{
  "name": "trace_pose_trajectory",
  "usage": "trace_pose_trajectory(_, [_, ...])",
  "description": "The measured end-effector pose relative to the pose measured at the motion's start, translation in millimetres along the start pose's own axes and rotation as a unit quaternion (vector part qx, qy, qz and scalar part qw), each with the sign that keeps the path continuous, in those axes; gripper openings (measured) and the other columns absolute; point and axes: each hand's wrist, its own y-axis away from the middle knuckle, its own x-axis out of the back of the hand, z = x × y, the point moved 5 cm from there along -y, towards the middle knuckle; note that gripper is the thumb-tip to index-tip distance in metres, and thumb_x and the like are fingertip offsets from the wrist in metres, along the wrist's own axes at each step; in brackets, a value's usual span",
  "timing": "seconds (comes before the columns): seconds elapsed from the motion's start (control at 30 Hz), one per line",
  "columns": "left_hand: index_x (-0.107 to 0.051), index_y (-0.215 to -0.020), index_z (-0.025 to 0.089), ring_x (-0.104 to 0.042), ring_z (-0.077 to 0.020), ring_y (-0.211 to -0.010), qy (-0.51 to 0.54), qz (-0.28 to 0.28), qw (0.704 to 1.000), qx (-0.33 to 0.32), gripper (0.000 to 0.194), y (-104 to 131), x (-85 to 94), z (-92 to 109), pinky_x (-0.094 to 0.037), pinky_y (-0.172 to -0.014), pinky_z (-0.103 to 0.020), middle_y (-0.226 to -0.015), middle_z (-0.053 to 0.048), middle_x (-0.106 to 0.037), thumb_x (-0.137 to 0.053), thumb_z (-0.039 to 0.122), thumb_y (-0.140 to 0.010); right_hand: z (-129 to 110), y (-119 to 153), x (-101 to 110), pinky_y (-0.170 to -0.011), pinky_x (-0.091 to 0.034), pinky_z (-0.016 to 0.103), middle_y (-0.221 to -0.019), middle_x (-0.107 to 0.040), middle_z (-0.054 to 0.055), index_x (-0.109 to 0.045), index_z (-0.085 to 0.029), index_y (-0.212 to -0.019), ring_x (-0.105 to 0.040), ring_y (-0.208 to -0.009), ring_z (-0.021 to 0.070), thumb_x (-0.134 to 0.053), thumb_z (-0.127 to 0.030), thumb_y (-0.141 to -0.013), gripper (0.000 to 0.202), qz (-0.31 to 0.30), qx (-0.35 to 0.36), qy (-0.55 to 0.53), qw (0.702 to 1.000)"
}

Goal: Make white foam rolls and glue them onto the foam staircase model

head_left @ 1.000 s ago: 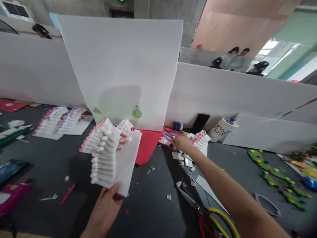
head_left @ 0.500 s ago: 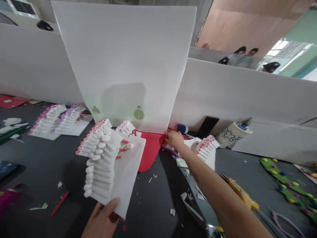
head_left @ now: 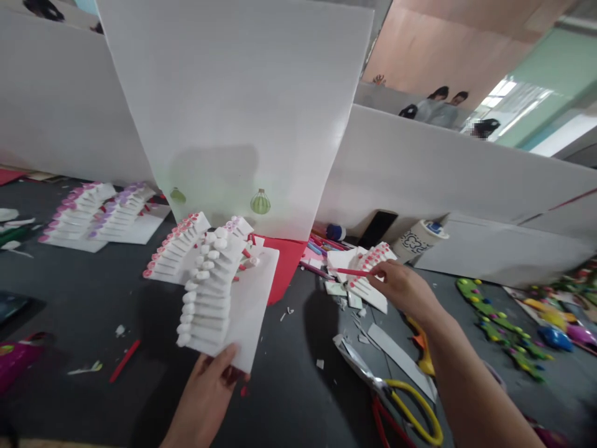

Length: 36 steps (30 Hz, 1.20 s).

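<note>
My left hand (head_left: 214, 379) grips the lower edge of a white card (head_left: 254, 311), thumb on top. A fan of cotton swabs (head_left: 205, 305) with white tips is fixed on this card, along with short red pieces near a small round white one. My right hand (head_left: 401, 283) pinches a slim red felt-tip pen (head_left: 352, 272), pointing left above a card of red-tipped cotton swabs (head_left: 373, 264). Behind the held card stands another fan of pink-red-tipped swabs (head_left: 175, 246). Red paper (head_left: 284, 264) lies beyond it, at the foot of a tall white board (head_left: 237, 112).
Large scissors (head_left: 387, 389) with yellow and red handles lie front right, near a white strip (head_left: 403, 358). A paper cup (head_left: 420, 241) and a black phone (head_left: 377, 228) stand by the partition. Purple-tipped swab fans (head_left: 124, 211) lie left; a red stick (head_left: 125, 361) is front left.
My right hand has moved right and toward me from the pens by the board, now with the red pen in it. The held card has shifted slightly right in view, along with my left hand.
</note>
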Motion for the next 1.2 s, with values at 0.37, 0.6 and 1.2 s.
trace_pose_trajectory(0.37, [-0.062, -0.081, 0.015, -0.060, -0.0117, -0.052, -0.016, -0.162, 0.985, 0.052, 0.014, 12.5, -10.9, -46.5, -0.050, -0.046, -0.021, -0.068, -0.001, -0.067, -0.071, 0.009, -0.071, -50.3, 161.9, -13.6, -0.055, -0.042, 0.025, -0.063, -0.056, 0.000, -0.062, -0.019, -0.079, -0.051, -0.059, 0.0135, -0.060, -0.063, -0.074, 0.044, -0.061, -0.104, -0.450, 0.885])
trace_pose_trajectory(0.6, [-0.061, -0.083, 0.013, -0.064, -0.0125, -0.057, -0.045, -0.232, 0.964, 0.122, 0.016, 56.0, 9.1, -70.1, -0.050, -0.051, -0.020, -0.068, -0.004, -0.066, -0.064, 0.029, -0.084, -85.4, 224.7, -32.0, -0.055, -0.042, 0.025, -0.063, -0.057, -0.001, -0.063, -0.019, -0.080, -0.051, -0.058, 0.0134, -0.065, -0.061, -0.070, 0.043, -0.071, -0.109, -0.499, 0.857])
trace_pose_trajectory(1.2, [-0.060, -0.092, 0.018, -0.062, -0.0207, -0.082, -0.659, -0.367, 0.498, -0.427, 0.026, 154.8, -4.5, -111.9, -0.046, -0.074, -0.030, -0.087, -0.007, -0.066, -0.042, 0.036, -0.096, -77.2, 292.6, -35.7, -0.057, -0.043, 0.026, -0.071, -0.058, -0.001, -0.065, -0.020, -0.096, -0.050, -0.057, 0.0117, -0.065, -0.050, -0.076, 0.036, -0.031, -0.104, -0.672, 0.733])
